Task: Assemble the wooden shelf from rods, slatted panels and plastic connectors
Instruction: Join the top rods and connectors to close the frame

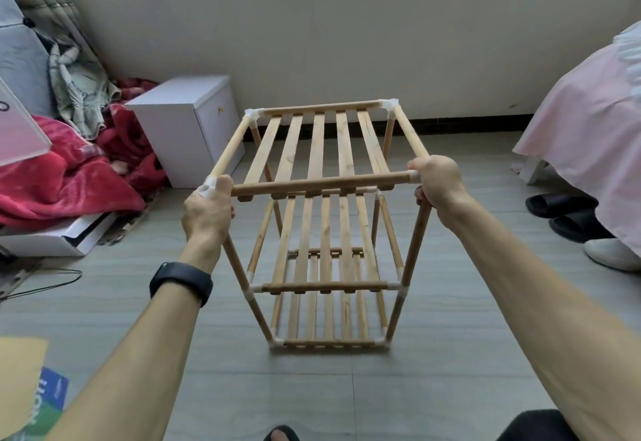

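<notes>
Indoors, grey tiles point(451, 354) stretch beneath the shelf point(319, 149) to a pale wall point(312, 24).

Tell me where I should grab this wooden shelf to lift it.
Take the shelf by its near top corners, from the front, one hand each, as the left hand and right hand do. Rods are thin enough to wrap, and wide grips likely keep it level.

Upright wooden shelf point(326, 197), 3 slatted tiers
</notes>
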Available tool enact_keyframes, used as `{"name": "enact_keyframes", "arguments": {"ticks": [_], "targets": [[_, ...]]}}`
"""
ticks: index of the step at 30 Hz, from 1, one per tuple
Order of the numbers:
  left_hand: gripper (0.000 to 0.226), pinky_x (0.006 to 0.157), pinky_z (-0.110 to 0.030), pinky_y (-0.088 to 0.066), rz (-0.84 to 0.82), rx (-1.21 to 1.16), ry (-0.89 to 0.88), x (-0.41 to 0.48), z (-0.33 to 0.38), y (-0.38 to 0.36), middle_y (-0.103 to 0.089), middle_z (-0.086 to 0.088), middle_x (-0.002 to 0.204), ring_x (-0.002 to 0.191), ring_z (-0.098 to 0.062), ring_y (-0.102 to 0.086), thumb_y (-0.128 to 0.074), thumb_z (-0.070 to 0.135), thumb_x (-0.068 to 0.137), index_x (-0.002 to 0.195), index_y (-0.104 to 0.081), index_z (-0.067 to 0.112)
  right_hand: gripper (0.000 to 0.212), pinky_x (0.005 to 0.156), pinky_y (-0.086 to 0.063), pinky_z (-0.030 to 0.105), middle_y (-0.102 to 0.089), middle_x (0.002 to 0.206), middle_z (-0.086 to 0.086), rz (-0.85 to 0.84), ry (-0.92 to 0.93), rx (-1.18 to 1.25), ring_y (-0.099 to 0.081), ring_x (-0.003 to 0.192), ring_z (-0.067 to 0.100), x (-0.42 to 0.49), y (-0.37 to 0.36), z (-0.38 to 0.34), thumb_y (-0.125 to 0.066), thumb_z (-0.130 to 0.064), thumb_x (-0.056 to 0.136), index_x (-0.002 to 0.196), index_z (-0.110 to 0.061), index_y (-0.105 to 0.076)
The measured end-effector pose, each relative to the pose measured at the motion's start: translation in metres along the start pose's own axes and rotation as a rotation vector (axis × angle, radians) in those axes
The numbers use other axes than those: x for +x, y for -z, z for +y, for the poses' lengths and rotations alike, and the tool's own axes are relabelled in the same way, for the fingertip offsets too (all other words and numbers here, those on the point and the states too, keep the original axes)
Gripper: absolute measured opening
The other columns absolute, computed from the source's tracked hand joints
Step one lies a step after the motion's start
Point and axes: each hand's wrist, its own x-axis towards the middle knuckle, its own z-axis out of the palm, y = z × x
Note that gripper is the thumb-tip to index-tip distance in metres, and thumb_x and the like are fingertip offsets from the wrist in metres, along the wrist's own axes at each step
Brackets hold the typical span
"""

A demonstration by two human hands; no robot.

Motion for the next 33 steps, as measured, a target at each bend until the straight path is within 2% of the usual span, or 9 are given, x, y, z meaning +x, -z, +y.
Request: {"name": "enact_keyframes", "arguments": {"ticks": [5,10,14,17,21,25,27,30,33], "targets": [[0.037,0.057,-0.03,-0.046,-0.048,-0.057,0.046,-0.001,-0.004,0.012,-0.062,0.003,0.062,0.057,-0.013,-0.059,-0.058,0.056,0.075,0.087,-0.07,0.022,0.008,0.059,-0.044,0.03,-0.049,0.081,0.006,-0.034,-0.001,-0.015,-0.042,0.058,0.012,0.001,0.002,-0.001,-0.05,-0.018,0.098,0.095,-0.013,-0.055],[0.019,0.051,-0.032,-0.039,-0.08,-0.219,0.112,0.003,-0.007,0.015,-0.041,0.01,0.043,0.042,-0.011,-0.039,-0.053,0.035,0.072,0.069,-0.06,0.018,0.021,0.057,-0.043,0.029,-0.049,0.083,0.008,-0.103,-0.006,-0.069,-0.043,0.059,0.013,0.006,-0.001,0.0,-0.047,-0.015,0.099,0.114,-0.003,-0.055],[0.018,0.05,-0.031,-0.038,-0.048,-0.207,0.121,0.001,-0.004,0.011,-0.042,0.01,0.045,0.045,-0.012,-0.039,-0.05,0.036,0.072,0.066,-0.056,0.02,0.024,0.06,-0.044,0.032,-0.048,0.086,0.01,-0.092,0.003,-0.096,-0.043,0.063,0.015,0.009,0.0,0.001,-0.046,-0.015,0.099,0.117,-0.001,-0.054],[0.019,0.051,-0.031,-0.04,-0.007,-0.207,0.133,0.002,-0.005,0.009,-0.047,0.004,0.057,0.053,-0.017,-0.043,-0.05,0.036,0.073,0.067,-0.058,0.02,0.024,0.058,-0.043,0.029,-0.048,0.085,0.01,-0.055,-0.003,-0.089,-0.043,0.063,0.015,0.011,-0.008,0.003,-0.047,-0.015,0.099,0.116,-0.001,-0.055],[0.023,0.058,-0.035,-0.042,0.02,-0.194,0.137,0.003,-0.004,0.008,-0.049,0.0,0.065,0.06,-0.019,-0.046,-0.049,0.038,0.076,0.07,-0.059,0.019,0.023,0.057,-0.042,0.029,-0.049,0.085,0.009,-0.031,-0.013,-0.087,-0.043,0.063,0.014,0.012,-0.013,0.0,-0.046,-0.015,0.1,0.116,-0.002,-0.056],[0.028,0.054,-0.033,-0.041,-0.103,-0.216,0.079,0.003,-0.009,0.015,-0.045,0.008,0.054,0.054,-0.015,-0.042,-0.048,0.04,0.081,0.075,-0.063,0.017,0.027,0.058,-0.044,0.028,-0.048,0.088,0.01,-0.113,-0.006,-0.056,-0.044,0.064,0.015,0.008,-0.007,-0.002,-0.049,-0.018,0.1,0.12,0.0,-0.054],[0.031,0.057,-0.033,-0.044,-0.112,-0.203,0.051,0.003,-0.011,0.018,-0.053,0.005,0.06,0.056,-0.015,-0.048,-0.048,0.04,0.086,0.085,-0.066,0.015,0.033,0.06,-0.045,0.027,-0.049,0.095,0.013,-0.181,-0.053,0.056,-0.046,0.066,0.015,0.001,-0.004,0.002,-0.052,-0.028,0.101,0.121,-0.001,-0.055],[0.028,0.062,-0.033,-0.048,-0.028,-0.149,0.022,0.006,-0.009,0.017,-0.069,0.001,0.084,0.067,-0.019,-0.067,-0.05,0.042,0.093,0.106,-0.058,0.018,0.055,0.073,-0.046,0.033,-0.059,0.106,0.016,-0.288,-0.17,0.215,-0.054,0.08,0.02,-0.005,0.0,0.003,-0.04,-0.055,0.102,0.122,-0.007,-0.058],[0.03,0.065,-0.034,-0.054,0.018,-0.133,-0.007,0.005,-0.005,0.016,-0.069,0.002,0.095,0.078,-0.018,-0.072,-0.057,0.039,0.093,0.117,-0.054,0.022,0.07,0.08,-0.047,0.037,-0.073,0.101,0.011,-0.337,-0.234,0.342,-0.062,0.09,0.023,0.0,0.011,0.002,-0.038,-0.068,0.096,0.121,-0.007,-0.061]]}}
